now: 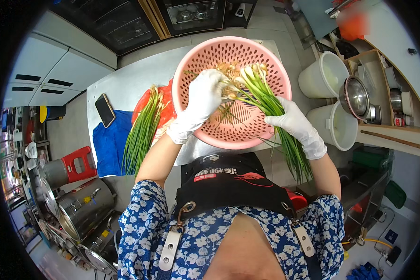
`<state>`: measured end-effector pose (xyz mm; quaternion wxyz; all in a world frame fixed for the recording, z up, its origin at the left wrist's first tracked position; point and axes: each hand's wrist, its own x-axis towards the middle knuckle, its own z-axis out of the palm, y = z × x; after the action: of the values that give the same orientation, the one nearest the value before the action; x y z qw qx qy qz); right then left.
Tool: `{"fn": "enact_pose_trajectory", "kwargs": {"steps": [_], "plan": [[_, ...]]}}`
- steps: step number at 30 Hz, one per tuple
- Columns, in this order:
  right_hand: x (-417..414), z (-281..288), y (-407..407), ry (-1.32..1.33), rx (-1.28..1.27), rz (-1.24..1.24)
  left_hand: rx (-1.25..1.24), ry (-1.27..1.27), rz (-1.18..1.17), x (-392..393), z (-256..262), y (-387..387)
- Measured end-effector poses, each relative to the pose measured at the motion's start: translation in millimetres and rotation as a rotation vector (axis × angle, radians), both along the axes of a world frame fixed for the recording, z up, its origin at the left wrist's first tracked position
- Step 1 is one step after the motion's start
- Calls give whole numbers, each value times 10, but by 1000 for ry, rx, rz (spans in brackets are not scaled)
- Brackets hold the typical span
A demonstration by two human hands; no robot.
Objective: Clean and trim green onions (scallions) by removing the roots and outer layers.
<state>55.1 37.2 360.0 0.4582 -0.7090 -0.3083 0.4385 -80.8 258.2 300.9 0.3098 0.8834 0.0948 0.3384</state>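
Note:
My right hand (292, 120), in a white glove, grips a bunch of scallions (266, 92). Their pale bulbs point away from me over a pink plastic colander (231, 141), and the green tops hang past its near right rim. White-gloved too, my left hand (207, 91) is over the colander's left half, its fingers pinched at the bulb end of a thin stalk beside the bunch. The fingertips partly hide that stalk. Stringy roots and dry skins (227, 66) lie inside the colander, with a few loose green leaves (227, 113).
Left of the colander, more scallions (145, 122) lie across a red plastic bag (168, 94) and blue cloth (108, 143). A phone (105, 110) rests by the cloth on the metal table (133, 71). White buckets (323, 75) and shelves (371, 66) stand to the right.

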Motion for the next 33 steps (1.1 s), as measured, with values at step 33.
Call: {"fn": "enact_pose_trajectory", "kwargs": {"steps": [33], "plan": [[-114,96,100,-255,-88,21,-646,237,-41,-186,28,-300]]}}
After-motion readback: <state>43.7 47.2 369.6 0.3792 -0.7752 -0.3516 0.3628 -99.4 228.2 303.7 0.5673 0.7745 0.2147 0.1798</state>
